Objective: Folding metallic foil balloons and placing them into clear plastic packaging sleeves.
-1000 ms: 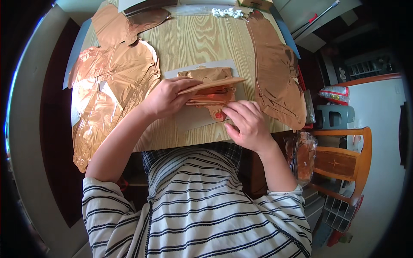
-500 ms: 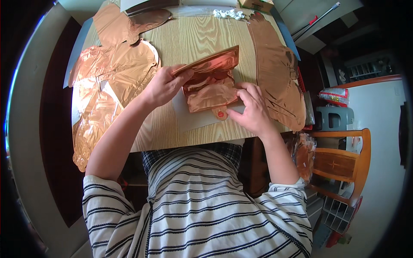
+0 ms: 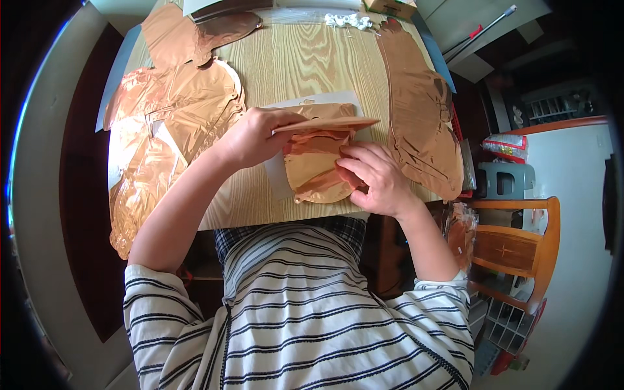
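Note:
A folded rose-gold foil balloon [image 3: 315, 166] lies on a white sheet [image 3: 276, 175] near the front edge of the wooden table [image 3: 305, 65]. My left hand [image 3: 253, 136] pinches the balloon's upper flap and holds it lifted, nearly edge-on. On the right side of the balloon my right hand [image 3: 377, 179] presses down, fingers curled on the foil.
More flat rose-gold foil balloons lie on the table: a pile at the left [image 3: 162, 130], one at the back left [image 3: 188, 32], a long one at the right [image 3: 422, 110]. A small white crumpled thing [image 3: 348, 19] sits at the back. A wooden chair [image 3: 513, 247] stands at right.
The foil flap, raised and facing me half a second ago, is now tipped flatter and seen edge-on. My right hand has shifted slightly left onto the foil.

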### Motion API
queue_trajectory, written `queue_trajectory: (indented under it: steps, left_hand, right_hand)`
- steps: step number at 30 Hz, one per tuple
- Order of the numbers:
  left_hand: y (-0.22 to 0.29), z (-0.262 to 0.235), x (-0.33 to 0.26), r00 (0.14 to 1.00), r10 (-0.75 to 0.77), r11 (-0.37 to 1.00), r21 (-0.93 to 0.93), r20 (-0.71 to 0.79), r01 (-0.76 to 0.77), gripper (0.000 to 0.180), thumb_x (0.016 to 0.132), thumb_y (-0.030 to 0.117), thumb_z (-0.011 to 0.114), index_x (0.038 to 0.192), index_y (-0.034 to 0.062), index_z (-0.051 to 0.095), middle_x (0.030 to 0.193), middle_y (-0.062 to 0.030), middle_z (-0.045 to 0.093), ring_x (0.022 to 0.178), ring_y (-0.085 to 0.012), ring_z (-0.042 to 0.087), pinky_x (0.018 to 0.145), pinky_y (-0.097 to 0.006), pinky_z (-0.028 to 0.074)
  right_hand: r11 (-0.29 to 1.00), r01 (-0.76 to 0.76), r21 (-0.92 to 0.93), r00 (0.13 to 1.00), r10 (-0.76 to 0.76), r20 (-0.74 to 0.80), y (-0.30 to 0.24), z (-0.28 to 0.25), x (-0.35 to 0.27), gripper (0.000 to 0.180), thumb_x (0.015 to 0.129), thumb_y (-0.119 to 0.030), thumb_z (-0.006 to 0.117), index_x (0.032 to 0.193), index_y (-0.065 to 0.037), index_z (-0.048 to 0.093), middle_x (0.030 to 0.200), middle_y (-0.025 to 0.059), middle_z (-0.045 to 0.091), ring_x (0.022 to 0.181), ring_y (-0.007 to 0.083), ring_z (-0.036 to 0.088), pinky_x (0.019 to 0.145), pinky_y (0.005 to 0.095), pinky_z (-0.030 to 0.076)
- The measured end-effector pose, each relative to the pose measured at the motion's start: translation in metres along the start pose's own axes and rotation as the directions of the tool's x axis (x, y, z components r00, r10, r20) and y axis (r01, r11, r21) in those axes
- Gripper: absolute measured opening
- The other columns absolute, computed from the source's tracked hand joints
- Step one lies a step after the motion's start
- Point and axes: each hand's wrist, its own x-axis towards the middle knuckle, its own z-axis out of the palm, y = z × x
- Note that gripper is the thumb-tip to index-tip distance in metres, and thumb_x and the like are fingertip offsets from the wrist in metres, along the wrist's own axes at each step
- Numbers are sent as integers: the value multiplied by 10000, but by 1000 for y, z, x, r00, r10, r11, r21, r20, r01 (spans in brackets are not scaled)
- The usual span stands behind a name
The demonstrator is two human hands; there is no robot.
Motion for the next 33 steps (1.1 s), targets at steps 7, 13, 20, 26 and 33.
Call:
queue_trajectory:
  steps: [7, 13, 20, 26, 33]
  left_hand:
    - [-10, 12, 1, 922, 385, 899, 239, -28, -368, 307, 825, 58, 778, 1117, -12, 714, 1077, -160, 729, 1012, -359, 706, 909, -439, 567]
    - [-20, 19, 8, 882, 470, 820, 379, -18, -430, 423, 845, 107, 766, 1241, 8, 656, 1301, -206, 642, 1249, -396, 595, 1048, -481, 493]
    - [-28, 14, 12, 919, 390, 854, 349, 63, -386, 452, 851, 102, 720, 1286, 9, 635, 1332, -209, 631, 1270, -397, 580, 1069, -487, 475]
    - [-18, 13, 2, 921, 370, 873, 293, 122, -389, 493, 841, 123, 704, 1313, 5, 624, 1345, -211, 627, 1267, -392, 584, 1083, -482, 464]
    - [-2, 24, -16, 894, 439, 867, 219, 86, -447, 405, 847, 116, 693, 1229, -12, 659, 1235, -200, 677, 1158, -367, 652, 1024, -458, 506]
  right_hand:
    - [975, -93, 202, 993, 75, 97, 4, -6, 0, 528, 770, -320, 761, 1211, -36, 694, 1236, 178, 677, 1227, 401, 584, 1109, 494, 417]
    - [987, 1, 158, 1000, -3, 15, 9, -1, -3, 537, 768, -325, 771, 1208, -31, 681, 1213, 191, 677, 1245, 420, 561, 1136, 518, 374]
    - [992, -18, 121, 998, 12, 58, 5, -3, -5, 587, 735, -317, 794, 1233, -38, 659, 1222, 188, 663, 1249, 414, 555, 1132, 520, 396]
    - [986, -35, 165, 999, 29, 34, -9, -2, -19, 699, 636, -219, 799, 1302, -72, 641, 1266, 147, 639, 1172, 371, 604, 1099, 476, 440]
    - [1000, 0, 17, 1000, 0, -5, -33, 11, -47, 742, 607, -152, 814, 1318, -71, 614, 1378, 158, 540, 1281, 387, 512, 1115, 507, 415]
